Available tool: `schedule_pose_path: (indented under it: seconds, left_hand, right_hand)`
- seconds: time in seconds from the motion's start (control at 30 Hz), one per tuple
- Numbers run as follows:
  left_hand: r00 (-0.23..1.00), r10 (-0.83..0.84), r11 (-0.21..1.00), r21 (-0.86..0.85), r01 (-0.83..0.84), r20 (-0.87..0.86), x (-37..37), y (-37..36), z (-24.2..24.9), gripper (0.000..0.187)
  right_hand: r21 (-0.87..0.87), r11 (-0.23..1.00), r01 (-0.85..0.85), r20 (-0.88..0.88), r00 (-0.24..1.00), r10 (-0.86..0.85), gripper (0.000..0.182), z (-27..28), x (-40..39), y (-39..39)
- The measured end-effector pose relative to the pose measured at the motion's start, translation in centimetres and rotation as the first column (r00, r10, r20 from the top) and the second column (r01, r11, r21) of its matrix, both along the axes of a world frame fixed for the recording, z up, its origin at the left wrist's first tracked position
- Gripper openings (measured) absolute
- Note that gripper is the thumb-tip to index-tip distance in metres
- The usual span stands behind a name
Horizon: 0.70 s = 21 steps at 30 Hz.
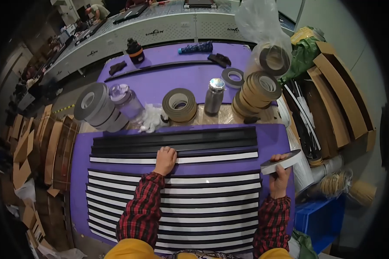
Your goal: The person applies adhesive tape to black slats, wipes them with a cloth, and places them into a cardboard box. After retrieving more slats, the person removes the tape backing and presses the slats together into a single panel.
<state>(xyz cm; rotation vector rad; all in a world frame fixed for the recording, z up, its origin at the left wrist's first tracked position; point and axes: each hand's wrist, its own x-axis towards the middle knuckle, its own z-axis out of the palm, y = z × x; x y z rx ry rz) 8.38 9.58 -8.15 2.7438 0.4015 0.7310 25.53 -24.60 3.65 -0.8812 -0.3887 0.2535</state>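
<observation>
My right hand (280,176) is closed round a roll of white-faced tape (282,162) at the right edge of the purple table. My left hand (164,160) lies across a long black strip (216,157) with a white band along it, its fingers bent together over the strip's far edge. Past those fingertips, bare black strips (177,137) lie side by side. Closer to me, several black strips with white bands (207,202) are laid in parallel rows, partly hidden by my left forearm.
Tape rolls (180,105) stand beyond the strips, with stacked grey rolls (100,108) left and brown rolls (256,93) right. A metal bottle (214,96) and a clear jar (126,100) stand among them. Cardboard boxes flank the purple table (80,181); a blue bin (320,222) sits right.
</observation>
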Motion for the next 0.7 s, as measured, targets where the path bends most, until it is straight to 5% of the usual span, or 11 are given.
schedule_pose_path:
  seconds: [0.07, 0.13, 0.2, 0.27, 0.37, 0.43, 0.67, 0.7]
  left_hand:
    - [0.964, -0.161, 0.984, -0.111, 0.140, -0.213, -2.0, -0.3, -0.2, 0.011]
    - [0.961, -0.217, 0.975, -0.097, 0.202, -0.173, -2.1, 0.0, 0.1, 0.011]
    - [0.983, -0.102, 0.986, -0.119, 0.120, 0.150, -0.5, 2.4, 1.0, 0.012]
    - [0.968, 0.066, 0.998, -0.003, -0.067, 0.241, 2.4, 4.5, 2.4, 0.018]
    - [0.995, 0.098, 0.986, 0.137, -0.097, 0.006, 4.4, 6.7, 0.1, 0.023]
    - [0.992, 0.043, 0.999, 0.014, -0.042, -0.119, 3.7, 5.9, -0.3, 0.022]
    - [0.987, 0.001, 1.000, -0.014, -0.003, -0.158, 1.3, 4.6, 0.7, 0.025]
    - [1.000, 0.017, 0.997, -0.080, -0.016, 0.003, 0.9, 3.8, 1.3, 0.027]
  right_hand:
    - [0.011, 0.997, -0.079, -0.047, 0.996, 0.080, 0.038, -0.3, -2.2, 2.3]
    - [-0.010, 0.997, -0.082, -0.065, 0.995, 0.082, 0.041, -0.4, -3.8, 3.9]
    - [-0.107, 0.991, -0.077, -0.089, 0.994, 0.067, 0.043, -0.6, -5.3, 5.2]
    - [-0.185, 0.981, -0.053, -0.089, 0.995, 0.037, 0.045, -0.3, -6.9, 6.4]
    - [-0.249, 0.968, -0.014, -0.046, 0.999, 0.003, 0.044, -0.3, -8.7, 8.0]
    - [-0.263, 0.965, 0.008, -0.042, 0.999, -0.019, 0.042, -0.5, -9.4, 8.7]
    - [-0.254, 0.961, 0.108, 0.030, 0.994, -0.104, 0.040, -0.1, -11.9, 15.2]
    - [-0.245, 0.958, 0.151, 0.067, 0.988, -0.139, 0.040, -0.2, -12.3, 16.7]
